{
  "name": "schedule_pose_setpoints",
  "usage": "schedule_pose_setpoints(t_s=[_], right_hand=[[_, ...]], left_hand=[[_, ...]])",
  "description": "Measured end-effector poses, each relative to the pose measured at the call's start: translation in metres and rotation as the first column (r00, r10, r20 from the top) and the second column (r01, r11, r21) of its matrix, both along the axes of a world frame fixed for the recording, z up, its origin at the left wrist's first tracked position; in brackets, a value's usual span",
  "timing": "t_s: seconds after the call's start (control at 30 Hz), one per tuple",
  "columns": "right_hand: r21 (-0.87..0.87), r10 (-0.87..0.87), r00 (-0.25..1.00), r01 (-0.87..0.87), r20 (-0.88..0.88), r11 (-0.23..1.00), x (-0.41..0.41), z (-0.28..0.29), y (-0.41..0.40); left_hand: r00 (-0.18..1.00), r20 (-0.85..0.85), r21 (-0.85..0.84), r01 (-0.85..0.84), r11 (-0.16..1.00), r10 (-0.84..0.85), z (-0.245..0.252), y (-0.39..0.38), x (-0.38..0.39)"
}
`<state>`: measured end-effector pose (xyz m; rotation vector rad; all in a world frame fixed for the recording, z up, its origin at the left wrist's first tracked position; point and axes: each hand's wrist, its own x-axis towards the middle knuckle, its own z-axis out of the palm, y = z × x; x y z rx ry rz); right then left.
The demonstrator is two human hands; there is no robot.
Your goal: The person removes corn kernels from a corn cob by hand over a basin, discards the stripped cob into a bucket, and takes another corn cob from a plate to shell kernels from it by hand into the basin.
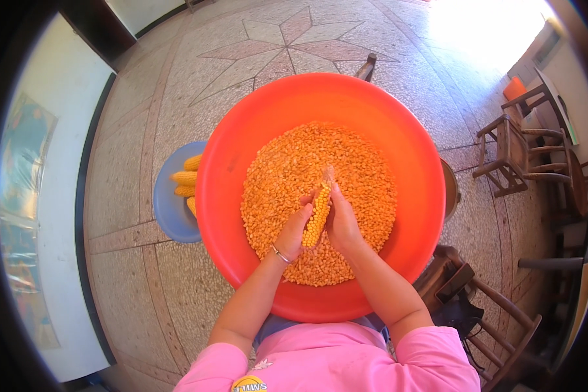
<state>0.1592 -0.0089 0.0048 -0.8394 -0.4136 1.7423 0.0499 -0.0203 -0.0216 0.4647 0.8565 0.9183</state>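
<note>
Between my two hands is a partly shelled corn cob (317, 218), held lengthwise with its bare tip pointing away from me. My left hand (295, 228) grips it from the left, and a metal bracelet (280, 254) circles that wrist. From the right, my right hand (344, 220) closes around the cob, its thumb lying along the upper part. Rows of yellow kernels face up on the cob; its underside is hidden. Below my hands, loose corn kernels (294, 161) cover the bottom of a large red-orange plastic basin (318, 95).
To the left, a blue basin (169, 215) holds several corn cobs (185, 177) and sits partly under the red rim. A brown round container (450, 188) shows at the right. Wooden chairs (507, 152) stand farther right; another chair (507, 318) by my right elbow carries a dark bag (455, 313).
</note>
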Motion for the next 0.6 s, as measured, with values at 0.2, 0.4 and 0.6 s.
schedule_pose_setpoints(t_s=[0.2, 0.4, 0.6], right_hand=[[0.017, 0.021, 0.996, -0.023, 0.092, 1.000, 0.004, -0.008, 0.000], [-0.006, 0.015, 1.000, -0.015, -0.008, 1.000, 0.001, -0.004, 0.002], [-0.012, 0.026, 0.996, -0.027, -0.089, 1.000, 0.004, 0.001, 0.002]], left_hand=[[0.975, 0.192, 0.026, 0.110, 0.994, -0.113, 0.006, 0.002, -0.014], [0.931, 0.307, 0.106, 0.172, 0.979, -0.197, 0.005, 0.003, -0.017], [0.980, 0.162, 0.064, 0.102, 0.993, -0.112, 0.013, 0.001, -0.009]])
